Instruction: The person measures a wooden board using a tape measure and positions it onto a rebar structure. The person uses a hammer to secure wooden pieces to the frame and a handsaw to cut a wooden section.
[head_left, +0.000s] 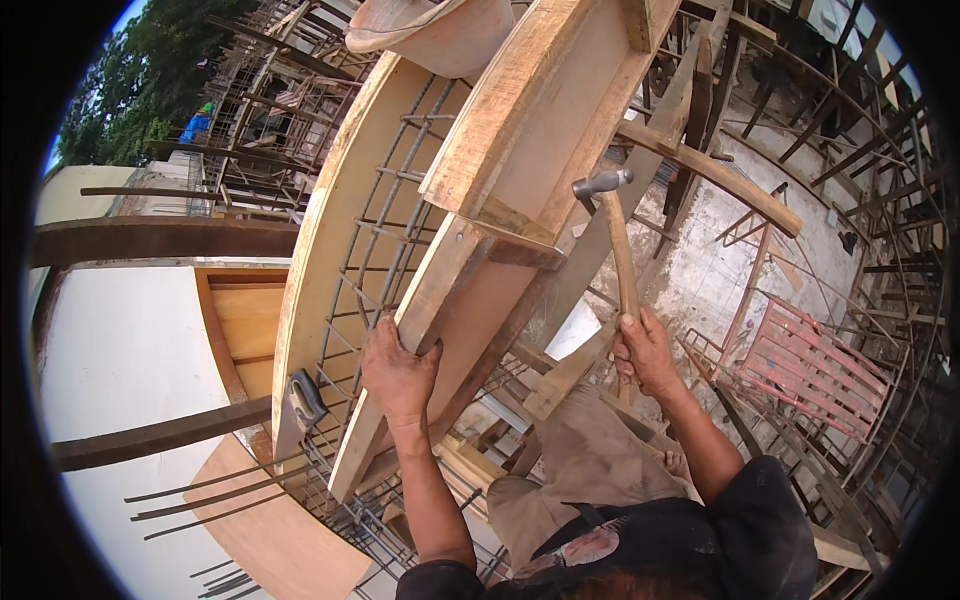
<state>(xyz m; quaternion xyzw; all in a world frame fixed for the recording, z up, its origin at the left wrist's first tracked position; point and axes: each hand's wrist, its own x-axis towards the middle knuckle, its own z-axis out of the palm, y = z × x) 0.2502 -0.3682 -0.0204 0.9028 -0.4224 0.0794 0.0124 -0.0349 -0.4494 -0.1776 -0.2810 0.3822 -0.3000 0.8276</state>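
1. An open passage is left above the recessed face of the wooden formwork (500,285), between the left hand (400,375), by which its edge is gripped, and the hammer (622,258) held in the right hand (648,355).
2. Along the recess, passage is blocked by a short crosspiece (528,252).
3. At left, the space before the curved plywood panel (318,235) is occupied by a rebar cage (388,225); narrow openings are left between bars.
4. Its lower end is obstructed by a handsaw (308,400), its upper end by a bucket (440,40).
5. Beyond the hammer head, the way is crossed by a projecting timber (735,182).
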